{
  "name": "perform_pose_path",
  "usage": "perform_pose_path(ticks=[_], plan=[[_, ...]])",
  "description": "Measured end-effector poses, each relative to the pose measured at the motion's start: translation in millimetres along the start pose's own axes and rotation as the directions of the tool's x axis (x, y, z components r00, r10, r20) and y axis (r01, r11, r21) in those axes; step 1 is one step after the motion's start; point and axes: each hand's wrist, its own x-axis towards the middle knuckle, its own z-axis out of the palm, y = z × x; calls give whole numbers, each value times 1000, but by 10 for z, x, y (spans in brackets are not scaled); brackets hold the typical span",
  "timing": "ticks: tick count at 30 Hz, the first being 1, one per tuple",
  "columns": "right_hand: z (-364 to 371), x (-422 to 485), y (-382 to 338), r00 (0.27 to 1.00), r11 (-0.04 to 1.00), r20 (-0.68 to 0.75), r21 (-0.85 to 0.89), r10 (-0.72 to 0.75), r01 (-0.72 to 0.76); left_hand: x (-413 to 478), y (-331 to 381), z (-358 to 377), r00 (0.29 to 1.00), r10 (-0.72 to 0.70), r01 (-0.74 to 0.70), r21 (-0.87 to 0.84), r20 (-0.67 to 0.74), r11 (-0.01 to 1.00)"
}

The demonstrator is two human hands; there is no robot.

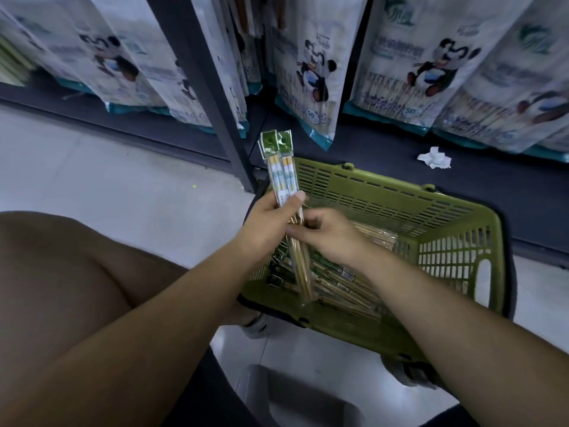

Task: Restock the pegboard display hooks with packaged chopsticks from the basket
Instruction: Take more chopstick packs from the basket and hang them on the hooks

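Two clear packs of chopsticks (281, 174) with green header cards stand upright over the near-left corner of a green plastic basket (455, 251). My left hand (268, 229) grips them at mid-length. My right hand (326, 235) pinches the same packs just to the right, fingers closed on them. Several more chopstick packs (338, 285) lie flat in the bottom of the basket, partly hidden by my arms.
The basket sits on the pale floor against a dark shelf base. Large panda-printed bags (311, 75) hang above the shelf. A dark upright post (209, 87) stands left of the basket. A crumpled white tissue (434, 157) lies on the shelf. My knee (61, 272) is at left.
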Motion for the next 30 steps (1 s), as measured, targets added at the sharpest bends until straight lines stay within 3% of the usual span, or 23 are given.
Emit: perform_pose_path(ticks=[3, 6, 9, 13, 16, 24, 30], plan=[[-41, -3, 149, 991, 991, 61, 42, 122, -124, 44, 69, -30, 998, -13, 4, -149, -55, 989], [-157, -9, 563, 974, 950, 36, -233, 223, -208, 108, 149, -159, 999, -34, 25, -195, -41, 981], [-191, -56, 1084, 943, 808, -16, -510, 333, -294, 140, 139, -272, 997, -36, 29, -95, -67, 995], [-17, -147, 1491, 914, 712, 27, -636, 406, -298, 151, 15, -338, 1000, -11, 10, 133, 4, 991], [141, -159, 1651, 916, 627, 53, -744, 399, -230, 148, -28, -350, 999, 2, -8, 162, 37, 987], [172, -90, 1713, 885, 521, 107, -838, 452, -165, 179, 3, -303, 1000, 8, -11, 138, 25, 990], [127, -115, 1684, 858, 595, 136, -773, 495, -220, 182, 7, -296, 1000, 7, -6, 128, -6, 992]])
